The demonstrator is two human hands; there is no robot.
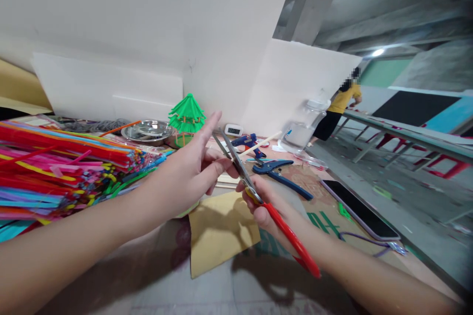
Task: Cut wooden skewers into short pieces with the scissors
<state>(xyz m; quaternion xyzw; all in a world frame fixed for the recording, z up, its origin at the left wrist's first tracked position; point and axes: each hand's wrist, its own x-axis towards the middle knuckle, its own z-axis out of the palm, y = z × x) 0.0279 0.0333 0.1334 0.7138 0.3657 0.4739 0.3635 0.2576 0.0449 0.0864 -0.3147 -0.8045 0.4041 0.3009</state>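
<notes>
My right hand (264,197) grips a pair of red-handled scissors (295,238) near their pivot, with the handles pointing down toward me. The blades point up and away, a little apart. A thin pale wooden stick (260,143) crosses the blades and slants up to the right. Its near end is at the curled fingers of my left hand (201,165), which pinch it while the index finger points outward. Below both hands lies a piece of tan card (223,231). Behind the left hand stands a green tree-shaped craft (188,115).
Bundles of coloured pipe cleaners (55,167) fill the left side, near a metal dish (148,130). Beyond my hands are a glue gun (249,142), blue pliers (284,177), a small digital clock (233,130) and a clear jug (305,125). A phone (360,209) lies right. A person (342,101) stands farther off.
</notes>
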